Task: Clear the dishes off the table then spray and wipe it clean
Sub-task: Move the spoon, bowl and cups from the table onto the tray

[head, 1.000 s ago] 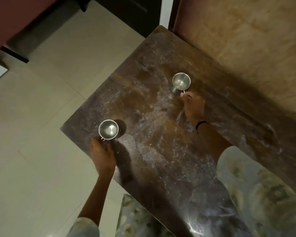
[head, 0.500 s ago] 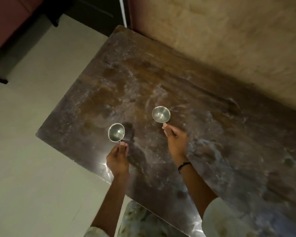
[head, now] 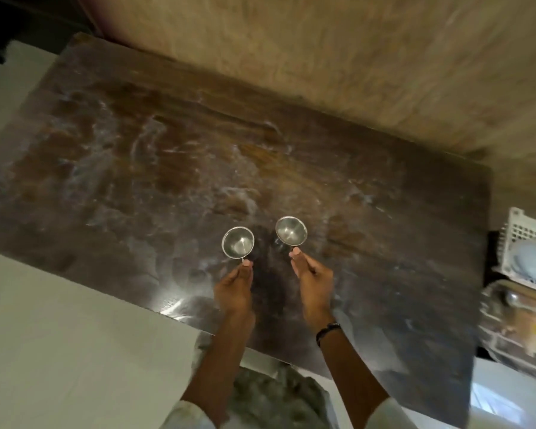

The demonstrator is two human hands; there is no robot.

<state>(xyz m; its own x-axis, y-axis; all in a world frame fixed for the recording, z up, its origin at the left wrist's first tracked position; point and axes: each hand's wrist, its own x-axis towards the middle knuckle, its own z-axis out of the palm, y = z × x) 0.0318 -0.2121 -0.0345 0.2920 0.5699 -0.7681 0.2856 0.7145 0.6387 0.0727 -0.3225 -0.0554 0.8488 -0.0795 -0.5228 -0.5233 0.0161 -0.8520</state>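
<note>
Two small steel cups, one per hand, both over the near middle of the table (head: 106,168). The left hand (head: 233,289) pinches the left cup (head: 238,242) by its near rim or handle with thumb and fingertips, and the right hand (head: 313,277) does the same with the right cup (head: 291,230). Honestly can't tell if the cups are resting on the top or lifted just off it, since the view is straight down and a bit blurry. Both look empty and upright, mouths facing up, sitting near each other with a dark shadow between them.

The tabletop is dark brown with a marbled look, covered in whitish smears and streaks, with a bright glare spot at the near edge left of the left wrist. There's a dark band (head: 328,327) on the right wrist. Far side of the table butts against a tan wall (head: 322,57). Off the right end there's a white perforated rack (head: 522,233) with something pale in it, and more wire shelving below, too blurry to make out.
</note>
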